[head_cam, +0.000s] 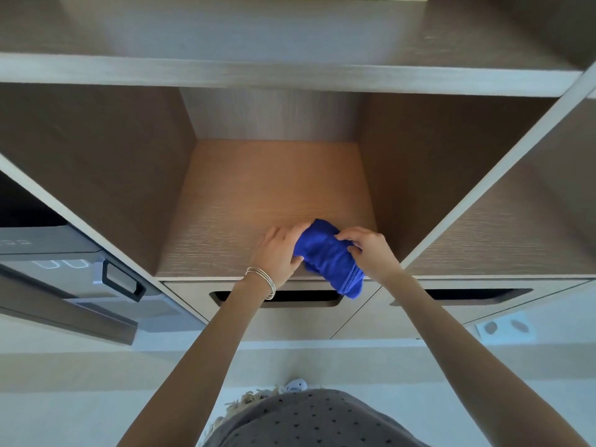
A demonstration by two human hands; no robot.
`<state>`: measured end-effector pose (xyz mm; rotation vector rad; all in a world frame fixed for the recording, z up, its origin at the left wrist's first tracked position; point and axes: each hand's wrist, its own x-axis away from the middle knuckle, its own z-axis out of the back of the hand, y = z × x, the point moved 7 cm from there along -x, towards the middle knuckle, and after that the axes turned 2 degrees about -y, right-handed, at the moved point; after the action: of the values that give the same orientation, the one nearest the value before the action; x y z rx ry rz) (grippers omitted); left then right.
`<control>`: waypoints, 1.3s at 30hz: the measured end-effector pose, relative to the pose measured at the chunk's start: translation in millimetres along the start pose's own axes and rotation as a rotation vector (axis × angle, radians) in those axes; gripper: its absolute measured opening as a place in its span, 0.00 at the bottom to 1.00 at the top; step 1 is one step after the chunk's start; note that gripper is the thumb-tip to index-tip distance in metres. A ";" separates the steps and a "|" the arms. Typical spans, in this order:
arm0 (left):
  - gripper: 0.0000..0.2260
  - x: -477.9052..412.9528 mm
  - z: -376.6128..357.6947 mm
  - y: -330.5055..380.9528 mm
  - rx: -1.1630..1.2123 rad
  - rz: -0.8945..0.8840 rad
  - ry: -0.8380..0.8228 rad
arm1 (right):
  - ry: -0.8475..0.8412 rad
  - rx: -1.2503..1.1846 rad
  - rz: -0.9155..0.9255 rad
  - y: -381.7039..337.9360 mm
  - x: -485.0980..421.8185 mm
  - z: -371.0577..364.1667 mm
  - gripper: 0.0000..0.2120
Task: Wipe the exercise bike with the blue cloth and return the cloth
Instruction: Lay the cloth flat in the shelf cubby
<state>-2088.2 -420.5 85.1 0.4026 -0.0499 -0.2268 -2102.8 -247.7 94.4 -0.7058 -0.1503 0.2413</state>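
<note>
**Spotter:** Where's the cloth?

**Me:** I've got the blue cloth (325, 256) folded thick at the front lip of the open cubby (258, 188). Its lower end hangs past the edge toward six o'clock, over the drawer slot (283, 298).

**Spotter:** And your fingers?

**Me:** My left hand (282, 250) is at nine o'clock, curled round that side. My right hand (369, 250) is at three o'clock, pinching the folds between thumb and fingertips.

**Spotter:** Putting it back?

**Me:** Can't say, no bike in view. If so, I'd push it toward twelve o'clock until nothing overhangs, folds stacked flat, then let go with both hands together so it doesn't spring open.
</note>
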 end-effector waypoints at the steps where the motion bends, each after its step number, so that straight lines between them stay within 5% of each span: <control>1: 0.30 2.5 0.5 1.3 -0.035 -0.008 -0.009 | -0.001 -0.022 0.002 -1.3 -1.1 -1.8 0.19; 6: 0.29 16.5 6.0 -10.1 -0.176 0.032 0.023 | -0.008 -0.130 -0.021 -13.1 -12.0 -11.5 0.20; 11: 0.22 25.4 15.7 -12.8 -0.201 0.077 0.106 | 0.211 -0.028 0.128 -35.8 -1.7 -9.4 0.09; 15: 0.14 31.3 31.3 -8.4 -0.188 0.071 0.237 | 0.000 0.289 0.205 -36.3 20.0 -32.2 0.24; 17: 0.12 31.9 35.6 -6.5 -0.143 0.037 0.252 | 0.016 0.380 0.227 -36.2 24.2 -30.3 0.21; 22: 0.07 27.2 45.2 -4.4 0.022 -0.049 0.288 | 0.119 0.191 0.113 -34.3 20.8 -4.9 0.17; 27: 0.08 24.5 57.4 -14.3 0.322 0.133 0.279 | 0.004 -0.243 0.029 -39.9 10.8 23.0 0.15; 32: 0.06 16.2 53.4 -28.7 0.534 0.261 0.209 | -0.069 -0.397 -0.011 -36.1 -7.4 28.2 0.11; 39: 0.18 -30.8 50.7 -45.7 0.583 0.413 0.159 | 0.263 -0.271 -0.158 -19.5 -45.0 17.0 0.17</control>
<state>-2132.5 -473.8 113.6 0.9751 -0.0412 0.2376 -2146.5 -263.5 117.5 -0.9824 0.0134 -0.0255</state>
